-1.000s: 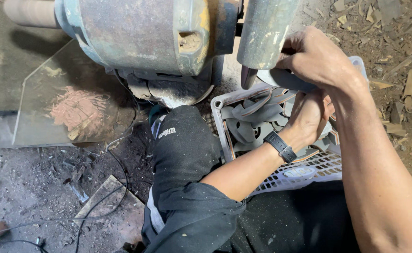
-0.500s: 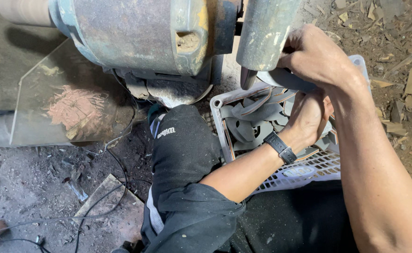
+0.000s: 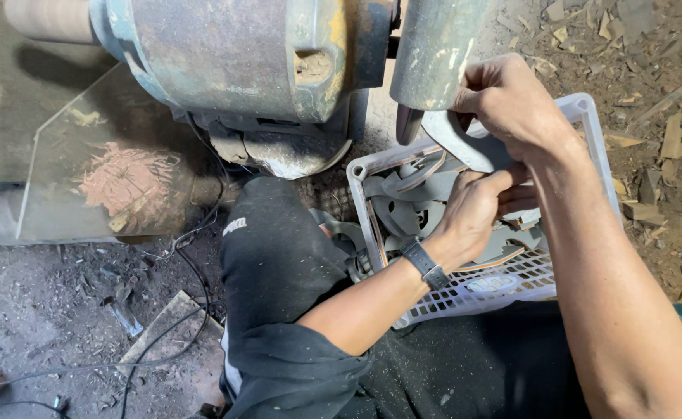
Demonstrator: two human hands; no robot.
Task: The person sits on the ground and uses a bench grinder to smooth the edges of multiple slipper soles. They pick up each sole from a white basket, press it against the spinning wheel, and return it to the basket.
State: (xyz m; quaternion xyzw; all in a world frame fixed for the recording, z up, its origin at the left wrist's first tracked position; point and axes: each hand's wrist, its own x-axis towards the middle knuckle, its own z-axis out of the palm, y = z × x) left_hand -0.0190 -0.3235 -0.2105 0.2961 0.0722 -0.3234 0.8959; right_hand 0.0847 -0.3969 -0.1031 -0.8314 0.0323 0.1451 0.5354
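Above the white basket [image 3: 597, 140], both hands, left [image 3: 473, 213] and right [image 3: 511, 105], clamp one grey curved piece [image 3: 457, 143].

The grinding machine [image 3: 240, 70] runs off the top edge — the right hand's [image 3: 511, 105] fingers [image 3: 473, 101] partly hide the grey curved piece [image 3: 457, 140] at upper right.

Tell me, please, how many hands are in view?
2. The right hand holds a grey piece at the grinder; the left hand, with a wristwatch, is over the crate. No others show.
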